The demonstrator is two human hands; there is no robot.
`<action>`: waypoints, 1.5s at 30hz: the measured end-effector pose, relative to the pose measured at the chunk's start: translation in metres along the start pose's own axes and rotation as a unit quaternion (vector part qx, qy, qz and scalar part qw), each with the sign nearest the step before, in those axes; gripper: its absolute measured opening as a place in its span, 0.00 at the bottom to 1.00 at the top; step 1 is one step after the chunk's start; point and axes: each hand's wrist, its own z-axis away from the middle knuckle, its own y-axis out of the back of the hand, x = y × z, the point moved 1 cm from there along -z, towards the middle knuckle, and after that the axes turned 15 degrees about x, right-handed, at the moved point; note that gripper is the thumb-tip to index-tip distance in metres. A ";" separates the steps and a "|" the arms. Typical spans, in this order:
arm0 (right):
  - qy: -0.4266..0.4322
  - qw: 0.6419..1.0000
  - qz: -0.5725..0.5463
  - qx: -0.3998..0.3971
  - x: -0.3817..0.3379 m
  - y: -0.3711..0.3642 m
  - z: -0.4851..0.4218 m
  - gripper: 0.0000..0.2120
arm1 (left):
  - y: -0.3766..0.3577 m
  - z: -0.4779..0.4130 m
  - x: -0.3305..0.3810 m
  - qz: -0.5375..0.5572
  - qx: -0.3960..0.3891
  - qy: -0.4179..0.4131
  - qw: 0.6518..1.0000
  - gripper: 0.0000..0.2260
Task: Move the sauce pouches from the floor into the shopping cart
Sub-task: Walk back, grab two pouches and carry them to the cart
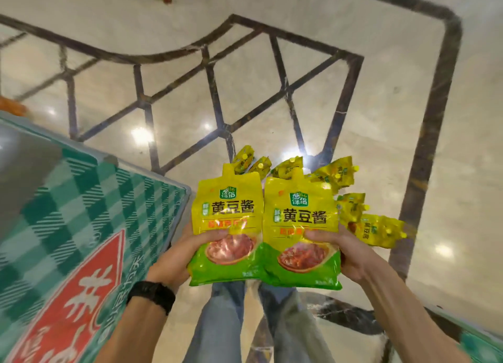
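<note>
The person stands over the polished marble floor (313,71), with each of the 2 hands clamped on its own yellow-and-green soybean sauce pouch. The left hand (187,249) grips the lower half of the left pouch (227,228), thumb across the front; a black watch (152,294) sits on that wrist. The right hand (337,249) grips the right pouch (302,233) the same way. Both pouches are upright, side by side, edges touching, held above the person's jeans-clad legs (223,322). Beyond them, a loose cluster of more pouches (378,229) lies on the floor. At the left edge sits a green checked panel (81,204) with red lettering.
</note>
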 end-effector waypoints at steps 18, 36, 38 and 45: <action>0.188 0.957 -0.182 0.128 -0.030 -0.063 0.231 0.52 | 0.007 0.147 0.146 -0.081 -0.205 -0.088 0.971 0.39; 0.283 0.823 -0.439 0.225 0.143 -0.064 0.354 0.40 | -0.050 0.232 0.107 -0.312 -0.373 -0.088 0.869 0.38; 0.267 0.800 -0.458 0.280 0.190 -0.052 0.370 0.48 | -0.068 0.255 0.076 -0.347 -0.402 -0.078 0.844 0.38; 0.241 0.671 -0.569 0.410 0.377 -0.042 0.464 0.54 | -0.111 0.364 -0.076 -0.475 -0.497 -0.070 0.723 0.33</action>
